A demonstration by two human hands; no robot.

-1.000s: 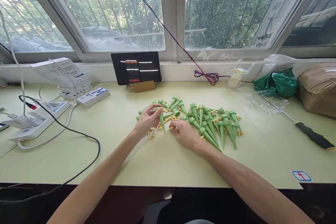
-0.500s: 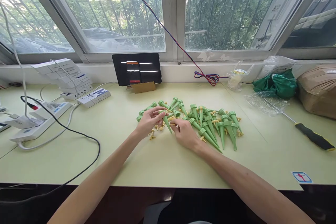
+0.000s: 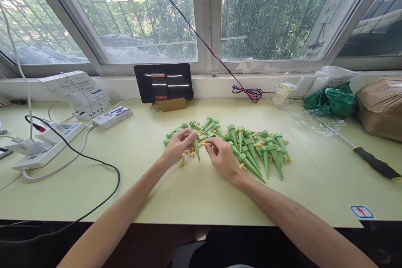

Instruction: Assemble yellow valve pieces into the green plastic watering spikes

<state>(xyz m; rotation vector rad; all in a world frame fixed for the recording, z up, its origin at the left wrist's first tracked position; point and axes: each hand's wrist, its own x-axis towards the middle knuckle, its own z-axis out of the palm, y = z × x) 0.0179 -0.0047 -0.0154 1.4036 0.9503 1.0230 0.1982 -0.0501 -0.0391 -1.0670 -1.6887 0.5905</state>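
Observation:
My left hand (image 3: 176,147) is closed on a green plastic watering spike (image 3: 197,151), whose tip points down toward the table; its cap end is partly hidden by my fingers. Between the thumb and fingers of my right hand (image 3: 222,158) is a small yellow valve (image 3: 206,143), just right of the spike and apart from it. Loose yellow valves (image 3: 181,161) lie below and behind my left hand. To the right of my right hand is a pile of green spikes (image 3: 250,148), many with yellow valves fitted. More capped spikes (image 3: 207,123) lie behind my hands.
A tablet (image 3: 163,83) leans on a cardboard stand at the window side. White boxes (image 3: 84,92) and a power strip (image 3: 47,146) with cables are on the left. A screwdriver (image 3: 375,162), green bag (image 3: 329,99) and brown package (image 3: 381,106) lie on the right.
The spike in my left hand has swung to a more upright angle. My right hand has turned slightly, and the yellow valve in its fingers shows more clearly.

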